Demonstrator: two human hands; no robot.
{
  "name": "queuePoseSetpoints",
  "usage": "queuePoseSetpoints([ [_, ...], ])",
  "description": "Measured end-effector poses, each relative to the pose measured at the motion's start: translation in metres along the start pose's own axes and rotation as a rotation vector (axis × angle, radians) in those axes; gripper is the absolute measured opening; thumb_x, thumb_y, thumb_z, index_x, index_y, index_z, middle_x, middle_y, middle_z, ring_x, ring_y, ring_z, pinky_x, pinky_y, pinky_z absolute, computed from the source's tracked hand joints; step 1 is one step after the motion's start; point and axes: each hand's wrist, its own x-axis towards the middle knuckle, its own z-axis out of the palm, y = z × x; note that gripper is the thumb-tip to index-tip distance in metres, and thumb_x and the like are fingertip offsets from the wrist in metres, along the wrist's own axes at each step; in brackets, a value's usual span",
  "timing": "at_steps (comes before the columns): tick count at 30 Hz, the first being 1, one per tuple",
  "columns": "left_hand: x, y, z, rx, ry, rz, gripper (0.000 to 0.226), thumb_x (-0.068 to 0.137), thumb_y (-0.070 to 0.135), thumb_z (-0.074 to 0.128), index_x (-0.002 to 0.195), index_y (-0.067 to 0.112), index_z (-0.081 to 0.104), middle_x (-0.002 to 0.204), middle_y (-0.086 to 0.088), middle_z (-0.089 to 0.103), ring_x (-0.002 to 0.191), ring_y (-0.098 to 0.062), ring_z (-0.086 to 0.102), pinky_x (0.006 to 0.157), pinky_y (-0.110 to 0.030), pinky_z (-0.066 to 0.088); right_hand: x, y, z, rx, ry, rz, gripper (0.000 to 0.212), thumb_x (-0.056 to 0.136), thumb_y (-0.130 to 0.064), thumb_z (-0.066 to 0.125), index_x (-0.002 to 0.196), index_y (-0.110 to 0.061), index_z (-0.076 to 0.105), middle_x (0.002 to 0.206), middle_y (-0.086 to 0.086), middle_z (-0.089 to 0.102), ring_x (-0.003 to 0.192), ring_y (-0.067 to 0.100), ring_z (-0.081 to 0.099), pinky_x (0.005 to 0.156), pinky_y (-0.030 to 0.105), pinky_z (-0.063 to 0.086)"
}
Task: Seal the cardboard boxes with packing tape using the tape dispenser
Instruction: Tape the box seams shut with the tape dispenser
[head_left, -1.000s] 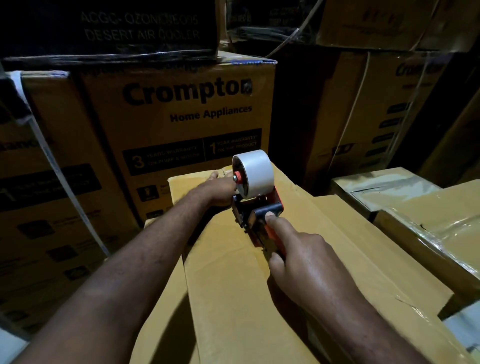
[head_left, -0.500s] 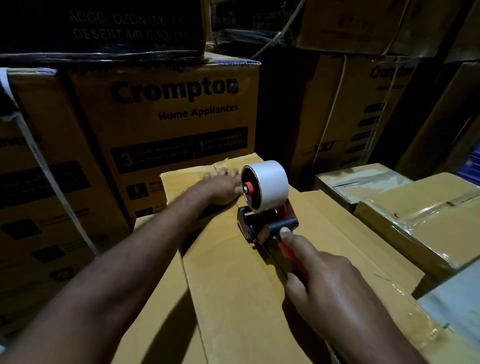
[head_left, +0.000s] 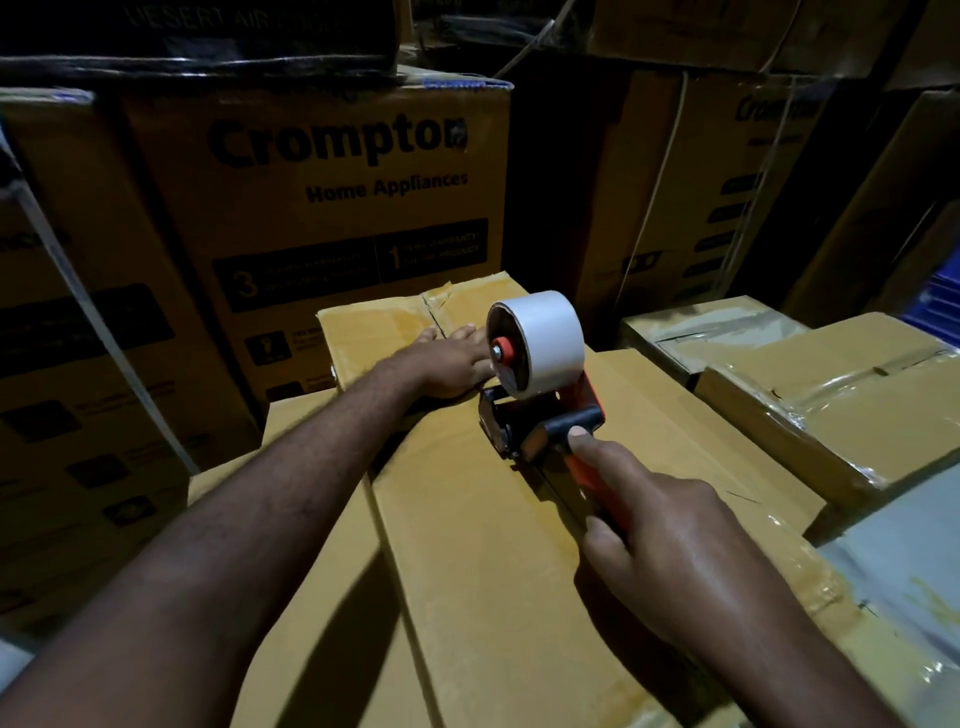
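Observation:
A long plain cardboard box (head_left: 483, 561) lies in front of me, its top flaps meeting along a centre seam. On that seam stands a black and orange tape dispenser (head_left: 540, 421) carrying a white tape roll (head_left: 545, 343). My right hand (head_left: 675, 551) grips the orange handle, with the index finger stretched onto the black top piece. My left hand (head_left: 447, 358) lies flat on the box top just beyond the dispenser, fingers straight, pressing near the far end of the seam.
Tall printed Crompton cartons (head_left: 332, 218) stand stacked right behind the box, and more fill the left and right background. Several smaller taped boxes (head_left: 831, 405) sit at the right. Another cardboard box (head_left: 291, 499) lies under the left side.
The dispenser and my right hand have slid toward me along the seam. My left hand stays pressed flat at the far end of the box.

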Motion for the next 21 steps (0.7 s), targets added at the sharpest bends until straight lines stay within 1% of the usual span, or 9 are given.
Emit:
queuePoseSetpoints([
  [2,0.002,-0.008,0.000,0.002,-0.008,0.009,0.055,0.110,0.043,0.025,0.162,0.030,0.016,0.170,0.003,0.002,0.156,-0.017,0.002,0.123,-0.051,-0.005,-0.015,0.006,-0.005,0.010,-0.020,0.015,0.073,0.096,-0.037,0.055,0.145,-0.059,0.006,0.091,-0.011,0.059,0.078,0.003,0.056,0.068,0.017,0.050],
  [4,0.005,-0.016,0.003,0.010,-0.017,0.010,0.056,0.110,0.044,0.023,0.162,0.028,0.012,0.170,0.004,-0.002,0.156,-0.016,-0.002,0.122,-0.049,-0.006,-0.031,0.010,-0.007,0.004,-0.036,0.016,0.073,0.095,-0.041,0.054,0.143,-0.063,0.004,0.095,-0.012,0.060,0.078,0.001,0.054,0.068,0.015,0.045],
  [9,0.007,-0.011,0.006,0.036,-0.005,0.039,0.058,0.109,0.047,0.021,0.162,0.028,0.008,0.169,0.008,-0.005,0.156,-0.015,-0.004,0.122,-0.050,-0.005,-0.055,0.019,-0.014,-0.023,-0.046,0.013,0.073,0.095,-0.044,0.053,0.143,-0.064,0.001,0.104,-0.015,0.059,0.084,-0.004,0.053,0.071,0.009,0.042],
  [12,0.005,-0.010,0.006,0.055,-0.001,0.015,0.058,0.109,0.048,0.020,0.162,0.028,0.006,0.169,0.007,-0.005,0.156,-0.016,-0.004,0.122,-0.052,-0.005,-0.066,0.016,-0.023,-0.046,-0.067,0.033,0.073,0.096,-0.047,0.050,0.140,-0.066,-0.006,0.102,-0.018,0.055,0.079,-0.008,0.048,0.068,0.004,0.039],
  [13,0.004,-0.009,0.006,0.063,0.000,-0.008,0.059,0.109,0.049,0.020,0.162,0.028,0.005,0.169,0.008,-0.005,0.156,-0.016,-0.004,0.121,-0.053,-0.005,-0.070,0.014,-0.024,-0.050,-0.071,0.035,0.073,0.096,-0.048,0.049,0.140,-0.066,-0.006,0.103,-0.017,0.056,0.080,-0.007,0.048,0.069,0.005,0.039],
  [15,0.001,-0.001,0.003,0.069,0.004,-0.070,0.059,0.109,0.048,0.020,0.162,0.027,0.005,0.170,0.007,-0.005,0.156,-0.019,-0.004,0.121,-0.058,-0.005,-0.075,0.012,-0.021,-0.056,-0.070,0.038,0.073,0.096,-0.047,0.048,0.140,-0.064,-0.008,0.106,-0.012,0.058,0.086,0.000,0.052,0.074,0.011,0.041],
  [17,-0.011,0.014,0.002,0.052,0.018,-0.125,0.059,0.109,0.046,0.021,0.162,0.023,0.006,0.170,0.003,-0.004,0.156,-0.022,-0.003,0.122,-0.061,-0.004,-0.078,0.011,-0.015,-0.048,-0.059,0.025,0.074,0.097,-0.046,0.047,0.141,-0.061,-0.010,0.105,-0.009,0.059,0.088,0.003,0.052,0.073,0.015,0.041],
  [19,-0.033,0.036,0.008,0.033,0.013,-0.099,0.060,0.109,0.044,0.023,0.162,0.020,0.008,0.170,-0.002,-0.002,0.156,-0.023,-0.004,0.121,-0.061,-0.007,-0.079,0.012,-0.012,-0.018,-0.031,-0.004,0.076,0.097,-0.046,0.047,0.145,-0.057,-0.011,0.103,-0.010,0.058,0.088,0.002,0.052,0.073,0.015,0.042],
  [21,-0.063,0.060,0.019,0.047,-0.012,-0.038,0.060,0.108,0.045,0.027,0.162,0.022,0.013,0.169,-0.003,0.001,0.156,-0.022,-0.005,0.121,-0.060,-0.009,-0.080,0.016,-0.011,0.020,-0.007,-0.036,0.075,0.098,-0.044,0.047,0.148,-0.053,-0.008,0.104,-0.010,0.059,0.090,0.003,0.055,0.078,0.017,0.046],
])
